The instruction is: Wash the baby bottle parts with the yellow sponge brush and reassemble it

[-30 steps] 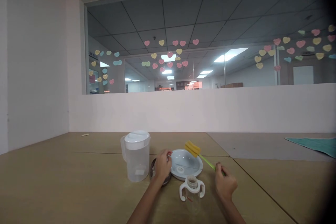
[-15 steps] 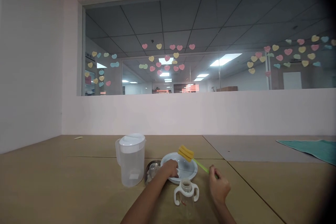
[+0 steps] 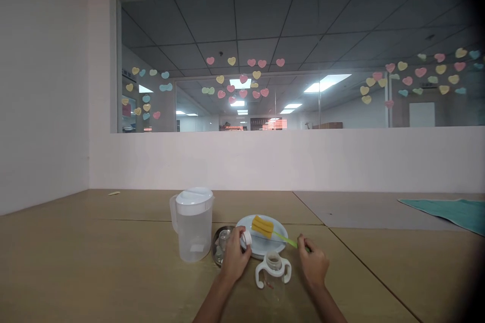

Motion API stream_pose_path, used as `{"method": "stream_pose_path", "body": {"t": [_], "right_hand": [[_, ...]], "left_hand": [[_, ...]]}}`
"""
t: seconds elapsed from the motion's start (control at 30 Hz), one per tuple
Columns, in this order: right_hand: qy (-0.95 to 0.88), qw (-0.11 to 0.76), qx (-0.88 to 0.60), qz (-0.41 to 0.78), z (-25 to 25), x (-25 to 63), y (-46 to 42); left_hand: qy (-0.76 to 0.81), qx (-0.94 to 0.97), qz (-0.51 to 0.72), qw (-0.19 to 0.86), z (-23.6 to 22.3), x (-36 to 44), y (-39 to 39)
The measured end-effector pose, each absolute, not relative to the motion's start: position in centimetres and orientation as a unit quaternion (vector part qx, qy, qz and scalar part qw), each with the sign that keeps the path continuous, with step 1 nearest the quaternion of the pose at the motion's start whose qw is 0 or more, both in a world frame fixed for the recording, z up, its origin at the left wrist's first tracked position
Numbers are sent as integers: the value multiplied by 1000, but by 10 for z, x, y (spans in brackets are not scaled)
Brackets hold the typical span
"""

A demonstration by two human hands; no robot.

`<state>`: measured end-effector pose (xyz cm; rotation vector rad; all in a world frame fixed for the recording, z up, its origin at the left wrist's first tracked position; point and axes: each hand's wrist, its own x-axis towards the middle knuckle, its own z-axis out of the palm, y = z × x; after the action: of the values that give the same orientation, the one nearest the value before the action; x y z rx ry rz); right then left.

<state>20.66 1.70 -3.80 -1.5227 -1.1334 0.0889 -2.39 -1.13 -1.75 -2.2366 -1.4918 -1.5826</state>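
My left hand (image 3: 235, 256) is shut on a small white plastic ring or cap (image 3: 246, 238), lifted at the plate's near left edge. A pale blue plate (image 3: 278, 243) lies just beyond it. Resting across the plate is a bottle brush (image 3: 262, 226) with a yellow sponge head and a green handle. My right hand (image 3: 313, 265) grips the handle's end at the plate's right. A two-handled clear baby bottle (image 3: 273, 272) with no top stands between my hands. A clear lidded pitcher (image 3: 193, 224) stands left of a steel bowl (image 3: 217, 247) holding clear items.
The objects stand on a tan table (image 3: 113, 239) with visible panel seams. A teal cloth (image 3: 443, 211) lies at the far right, and a small pale strip (image 3: 113, 193) lies at the far left. A low white wall with a heart-decorated window runs behind the table.
My left hand has taken the white ring from the plate and lifted it. The brush has dropped from above the plate to rest on it.
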Motion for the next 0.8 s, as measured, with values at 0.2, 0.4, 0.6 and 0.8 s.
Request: {"method": "stream_pose_path", "body": {"t": [0.2,0.4,0.6,0.8], "right_hand": [[-546,574,-610,19,-39,206,16],[-572,590,-569,-24,-38,204,15],[-586,594,-545,-79,-37,203,14],[-591,594,-535,-107,-37,202,15]], "left_hand": [[-447,-737,-503,72,-24,-31,-15],[-457,-741,-486,79,-24,-33,-19],[-473,-731,-478,117,-25,-32,-19],[-473,-724,-482,140,-22,-32,-23]]}}
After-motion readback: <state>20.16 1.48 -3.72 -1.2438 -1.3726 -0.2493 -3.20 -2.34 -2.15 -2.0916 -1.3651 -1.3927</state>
